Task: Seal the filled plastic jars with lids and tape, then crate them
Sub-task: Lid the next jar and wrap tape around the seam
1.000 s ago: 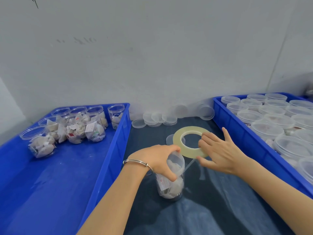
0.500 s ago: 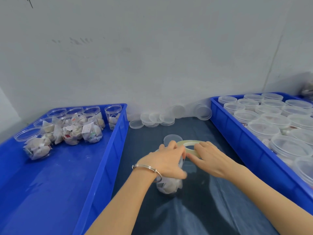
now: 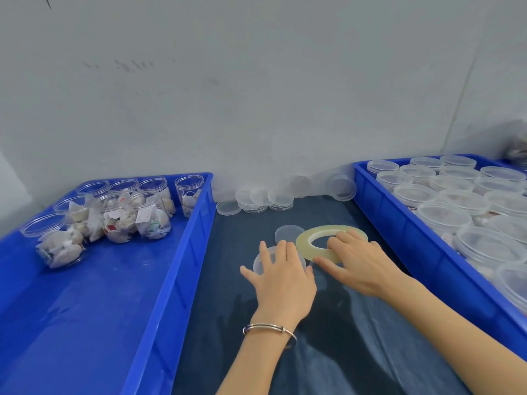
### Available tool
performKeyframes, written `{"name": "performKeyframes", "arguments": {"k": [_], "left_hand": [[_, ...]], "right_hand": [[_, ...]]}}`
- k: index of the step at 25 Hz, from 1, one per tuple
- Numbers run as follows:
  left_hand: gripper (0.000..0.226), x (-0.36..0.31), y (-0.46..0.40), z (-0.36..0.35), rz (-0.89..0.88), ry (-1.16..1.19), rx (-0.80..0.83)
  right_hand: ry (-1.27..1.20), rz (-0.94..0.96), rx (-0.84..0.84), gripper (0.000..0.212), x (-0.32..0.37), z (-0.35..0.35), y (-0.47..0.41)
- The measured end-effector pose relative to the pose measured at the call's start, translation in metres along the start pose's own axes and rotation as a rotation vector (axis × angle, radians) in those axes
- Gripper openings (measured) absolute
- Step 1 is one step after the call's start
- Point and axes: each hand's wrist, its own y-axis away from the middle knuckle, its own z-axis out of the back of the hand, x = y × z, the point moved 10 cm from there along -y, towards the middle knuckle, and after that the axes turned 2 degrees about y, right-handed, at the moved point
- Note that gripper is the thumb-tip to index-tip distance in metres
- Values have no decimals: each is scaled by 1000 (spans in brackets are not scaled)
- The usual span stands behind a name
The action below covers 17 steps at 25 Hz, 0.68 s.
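A clear jar with its lid [image 3: 260, 263] on stands on the dark cloth, mostly hidden under my left hand [image 3: 282, 283]. That hand lies flat on the lid with fingers spread and straight. My right hand [image 3: 362, 266] holds the yellowish tape roll [image 3: 306, 243] just right of the jar, fingers curled into the ring's hole and thumb under its near edge. A thin strip of tape seems to run from the roll toward the jar, but it is hard to make out.
One loose lid [image 3: 288, 231] lies behind the jar, with several more lids [image 3: 256, 199] along the wall. The left blue crate [image 3: 176, 266] holds several open filled jars [image 3: 122, 215]. The right blue crate [image 3: 399, 220] is full of lidded jars [image 3: 445, 216].
My left hand shifted from gripping the jar's side to lying flat on its lid. The tape roll went from upright to edge-on at the jar, then flatter beside it.
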Motion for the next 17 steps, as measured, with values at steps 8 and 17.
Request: {"name": "performKeyframes", "arguments": {"k": [8, 17], "left_hand": [[38, 2, -1, 28, -256, 75, -274], [35, 5, 0, 32, -248, 141, -368]], "right_hand": [[19, 14, -11, 44, 15, -4, -3], [142, -49, -82, 46, 9, 7, 6]]}}
